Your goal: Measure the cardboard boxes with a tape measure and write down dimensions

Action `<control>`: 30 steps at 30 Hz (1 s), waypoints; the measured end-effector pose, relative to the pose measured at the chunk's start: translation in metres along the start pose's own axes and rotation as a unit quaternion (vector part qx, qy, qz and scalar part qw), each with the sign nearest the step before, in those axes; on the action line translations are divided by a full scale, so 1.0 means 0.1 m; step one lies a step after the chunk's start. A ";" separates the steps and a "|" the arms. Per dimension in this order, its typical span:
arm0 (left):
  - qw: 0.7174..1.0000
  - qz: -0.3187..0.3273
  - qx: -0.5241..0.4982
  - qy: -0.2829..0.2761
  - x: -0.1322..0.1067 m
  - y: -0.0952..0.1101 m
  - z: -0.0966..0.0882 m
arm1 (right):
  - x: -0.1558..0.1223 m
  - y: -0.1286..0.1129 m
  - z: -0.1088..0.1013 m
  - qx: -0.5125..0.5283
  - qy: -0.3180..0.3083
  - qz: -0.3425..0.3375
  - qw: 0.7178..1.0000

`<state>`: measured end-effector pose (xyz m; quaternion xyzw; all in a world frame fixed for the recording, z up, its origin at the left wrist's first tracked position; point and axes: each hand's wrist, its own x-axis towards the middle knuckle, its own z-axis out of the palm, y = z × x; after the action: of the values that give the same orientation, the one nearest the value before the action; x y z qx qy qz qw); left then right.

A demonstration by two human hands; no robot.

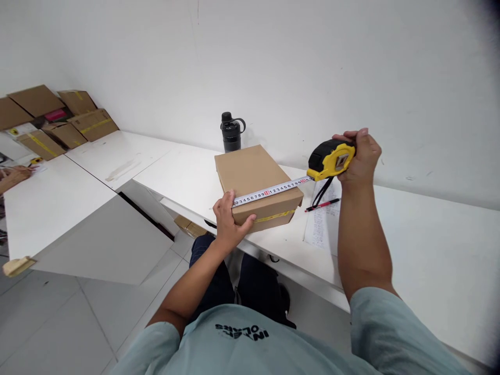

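A brown cardboard box [250,169] with a strip of yellow tape on its front side sits on the white table. My left hand [231,221] is closed on its front left corner, pinning the end of the extended tape blade [269,192] there. The blade runs along the box's front top edge, up to the right. Raised beyond the box's right side, my right hand [361,153] grips the yellow and black tape measure [332,159]. Its black wrist strap [322,192] dangles over a written sheet of paper [318,226] and a red and black pen [323,204].
A black bottle [231,133] stands behind the box, near the wall. Several cardboard boxes [91,125] are stacked on the far left table [58,192], where another person's hand [17,174] shows at the edge. A gap separates that table's front from mine.
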<state>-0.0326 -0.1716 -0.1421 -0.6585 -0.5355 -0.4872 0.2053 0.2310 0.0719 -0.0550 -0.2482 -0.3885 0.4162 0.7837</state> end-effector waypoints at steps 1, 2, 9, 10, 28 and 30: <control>1.000 -0.001 -0.002 0.006 0.00 0.01 0.00 | 0.00 0.00 0.00 -0.001 0.000 -0.003 1.000; 1.000 -0.001 -0.004 0.010 0.00 0.01 0.01 | -0.02 -0.01 0.01 -0.003 0.000 -0.007 1.000; 1.000 -0.002 0.003 0.013 0.01 0.03 0.04 | -0.21 -0.03 0.21 -0.029 -0.079 -0.025 0.996; 1.000 -0.001 0.007 0.012 0.01 0.02 0.04 | -0.24 -0.02 0.24 -0.033 -0.089 -0.023 0.995; 0.999 -0.026 -0.015 0.013 -0.05 -0.06 0.10 | -0.32 -0.12 0.36 -0.021 -0.044 -0.016 0.999; 0.999 -0.026 -0.021 0.010 -0.05 -0.07 0.09 | -0.33 -0.21 0.37 -0.025 -0.038 -0.033 0.998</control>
<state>-0.0350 -0.1646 -0.1521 -0.6433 -0.5401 -0.5104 0.1842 0.1984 0.0350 -0.0321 -0.2390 -0.4364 0.3893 0.7751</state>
